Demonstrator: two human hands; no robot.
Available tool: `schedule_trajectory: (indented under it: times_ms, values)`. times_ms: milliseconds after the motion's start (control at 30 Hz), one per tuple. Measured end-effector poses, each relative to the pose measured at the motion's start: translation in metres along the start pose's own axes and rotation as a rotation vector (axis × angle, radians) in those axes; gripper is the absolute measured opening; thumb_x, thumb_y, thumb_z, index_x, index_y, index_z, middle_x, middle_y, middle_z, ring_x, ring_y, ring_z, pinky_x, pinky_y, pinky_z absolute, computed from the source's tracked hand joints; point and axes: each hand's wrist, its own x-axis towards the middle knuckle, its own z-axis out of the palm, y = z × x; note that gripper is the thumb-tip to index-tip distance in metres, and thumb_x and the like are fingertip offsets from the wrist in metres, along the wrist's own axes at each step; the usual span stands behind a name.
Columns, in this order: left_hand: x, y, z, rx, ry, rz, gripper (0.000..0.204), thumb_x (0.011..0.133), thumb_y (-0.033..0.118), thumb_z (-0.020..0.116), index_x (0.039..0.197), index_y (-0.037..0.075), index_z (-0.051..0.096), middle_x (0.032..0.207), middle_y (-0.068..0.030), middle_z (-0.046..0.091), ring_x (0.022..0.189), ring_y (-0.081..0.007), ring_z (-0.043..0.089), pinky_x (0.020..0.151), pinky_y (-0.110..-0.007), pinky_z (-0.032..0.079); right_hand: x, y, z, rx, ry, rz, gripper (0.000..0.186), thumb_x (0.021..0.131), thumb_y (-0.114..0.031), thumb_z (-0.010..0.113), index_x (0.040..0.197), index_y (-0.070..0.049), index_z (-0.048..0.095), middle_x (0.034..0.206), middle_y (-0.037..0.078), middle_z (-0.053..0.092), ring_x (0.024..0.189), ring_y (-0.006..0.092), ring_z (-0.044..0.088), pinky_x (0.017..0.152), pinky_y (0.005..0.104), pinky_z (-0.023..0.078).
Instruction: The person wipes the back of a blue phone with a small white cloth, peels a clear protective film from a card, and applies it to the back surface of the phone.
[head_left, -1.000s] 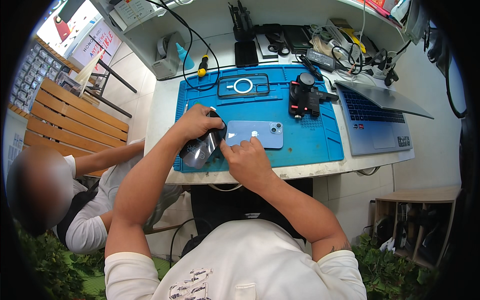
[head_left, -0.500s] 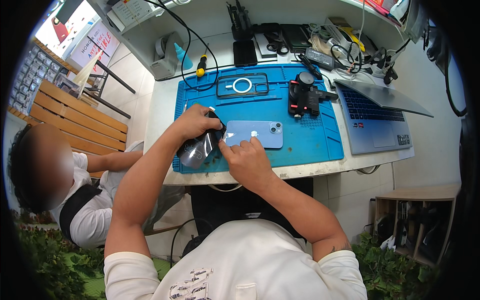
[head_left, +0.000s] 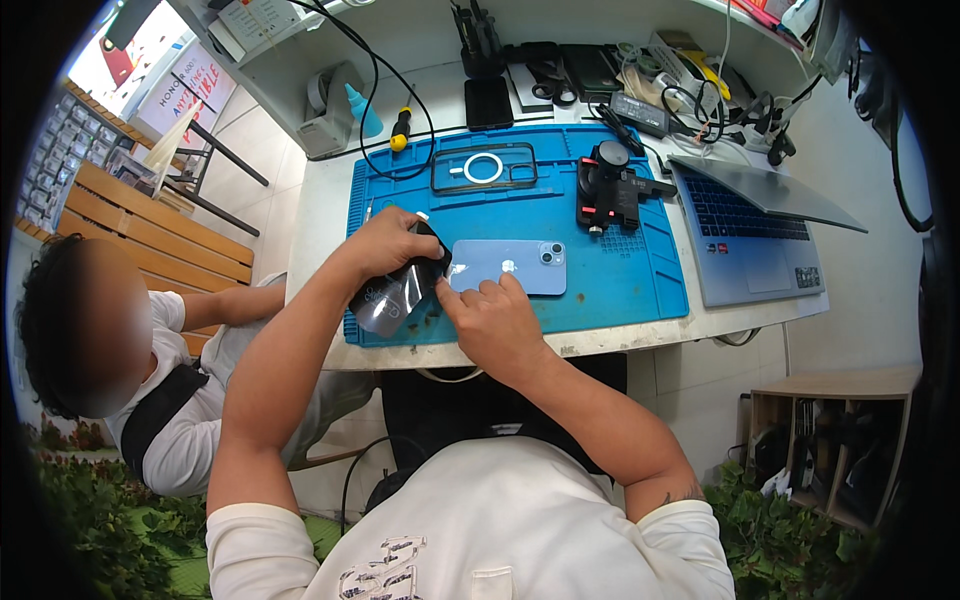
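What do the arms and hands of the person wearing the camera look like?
The left hand and right hand are bare, with no gloves. Both forearms are bare too, and no watch shows. The short, loose cream sleeves match the shirt. Near the right sleeve's hem is a dark mark, perhaps a tattoo, too small to make out.

From my end, the left hand [head_left: 393,246] hides the upper part of the dark packet [head_left: 388,308], and the print on it is too small for me to read. The right hand [head_left: 490,322] covers the lower left of the blue phone [head_left: 483,257]; I can't tell whether it touches the packet. I get only a blurred face on the seated person [head_left: 185,445], and the lower edge cuts off the cream shirt [head_left: 500,530].
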Motion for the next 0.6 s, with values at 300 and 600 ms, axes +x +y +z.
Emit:
schedule_trajectory:
  times_ms: [300,600]
  values:
    - [-0.010,0.010,-0.002,0.036,-0.024,0.028,0.037,0.077,0.028,0.085,0.094,-0.004,0.084,0.085,-0.0133,0.079,0.072,-0.0208,0.070,0.070,-0.034,0.055,0.000,-0.006,-0.005,-0.080,-0.074,-0.033,0.044,0.088,-0.009,0.069,0.130,-0.002,0.078,0.074,0.004,0.071,0.073,0.0216,0.067,0.076,0.0387,0.047]
    - [-0.012,0.004,-0.004,0.110,-0.028,0.091,0.041,0.077,0.031,0.085,0.096,-0.005,0.083,0.085,-0.0153,0.078,0.075,-0.0232,0.070,0.074,-0.037,0.056,0.001,-0.009,-0.010,-0.142,-0.140,-0.065,0.048,0.088,-0.010,0.069,0.134,0.001,0.075,0.075,0.005,0.070,0.073,0.0224,0.066,0.075,0.0383,0.045]
